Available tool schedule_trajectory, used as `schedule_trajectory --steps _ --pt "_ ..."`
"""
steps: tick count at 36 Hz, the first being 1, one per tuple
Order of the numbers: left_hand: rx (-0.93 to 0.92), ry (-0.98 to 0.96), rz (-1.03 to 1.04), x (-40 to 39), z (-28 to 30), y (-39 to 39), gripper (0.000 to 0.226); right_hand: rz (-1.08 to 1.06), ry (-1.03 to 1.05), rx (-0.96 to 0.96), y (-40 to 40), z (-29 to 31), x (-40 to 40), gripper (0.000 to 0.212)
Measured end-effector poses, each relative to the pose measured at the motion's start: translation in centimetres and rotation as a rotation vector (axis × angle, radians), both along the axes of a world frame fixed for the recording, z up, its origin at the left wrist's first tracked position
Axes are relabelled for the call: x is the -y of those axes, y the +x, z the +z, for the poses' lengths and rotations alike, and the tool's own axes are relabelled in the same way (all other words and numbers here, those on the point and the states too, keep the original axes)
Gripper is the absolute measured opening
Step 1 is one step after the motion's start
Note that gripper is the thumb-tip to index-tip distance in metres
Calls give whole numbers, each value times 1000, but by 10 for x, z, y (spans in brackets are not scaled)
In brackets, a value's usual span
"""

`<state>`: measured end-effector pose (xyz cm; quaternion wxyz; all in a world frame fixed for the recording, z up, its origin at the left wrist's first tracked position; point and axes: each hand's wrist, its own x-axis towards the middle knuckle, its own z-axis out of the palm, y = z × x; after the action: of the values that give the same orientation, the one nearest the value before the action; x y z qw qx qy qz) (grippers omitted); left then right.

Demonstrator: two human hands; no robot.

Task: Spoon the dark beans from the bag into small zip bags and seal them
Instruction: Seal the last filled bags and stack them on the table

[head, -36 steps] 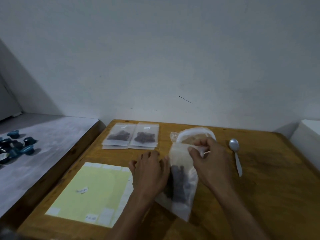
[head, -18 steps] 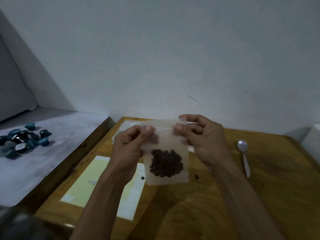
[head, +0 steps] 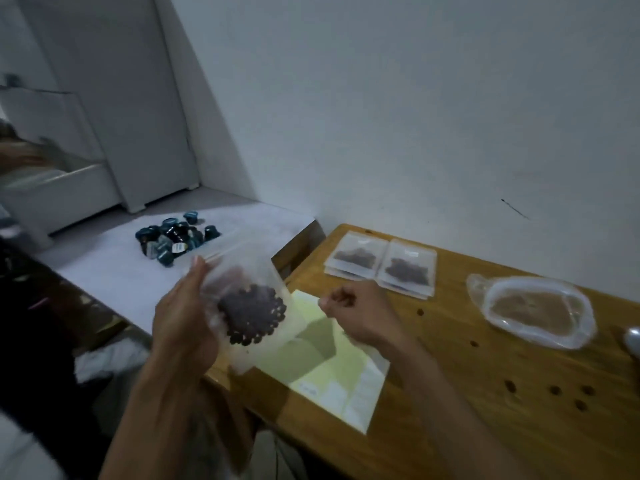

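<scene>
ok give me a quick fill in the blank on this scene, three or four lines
1. The small zip bag of dark beans is held by the ____ hand.
2. The right hand hovers over the pale ____ sheet.
3. The filled bags by the wall lie in ____ side-by-side stacks.
4. The blue capsules sit on the ____ surface left of the wooden table.

Missing words: left; yellow; two; white
</scene>
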<state>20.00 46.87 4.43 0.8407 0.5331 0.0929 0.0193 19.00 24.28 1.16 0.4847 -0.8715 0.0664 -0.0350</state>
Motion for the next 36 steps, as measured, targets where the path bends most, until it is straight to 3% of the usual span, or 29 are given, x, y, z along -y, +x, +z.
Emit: schedule_trajectory --steps 5,9,12,15,24,28,30,36 --pt "-83 16 100 -18 -6 6 43 -5 -309 -169 14 -22 -21 52" --pt "-100 63 115 -18 -9 8 36 -29 -386 -224 23 -31 -36 41" --pt "-101 73 114 -19 -8 9 33 -56 -417 -246 27 -38 -45 54" --pt "-98 68 116 -21 -7 10 33 -84 -445 -236 29 -41 -51 48" --pt "-115 37 109 -23 -11 10 32 -76 -402 -238 28 -36 -54 20" --pt "-126 41 113 -21 -12 10 29 11 -350 -244 18 -26 -52 37" --pt "-131 54 98 -18 -12 10 30 14 -272 -222 12 -20 -47 34" --pt "-108 99 10 2 -9 7 31 18 -57 137 -14 25 -37 23"
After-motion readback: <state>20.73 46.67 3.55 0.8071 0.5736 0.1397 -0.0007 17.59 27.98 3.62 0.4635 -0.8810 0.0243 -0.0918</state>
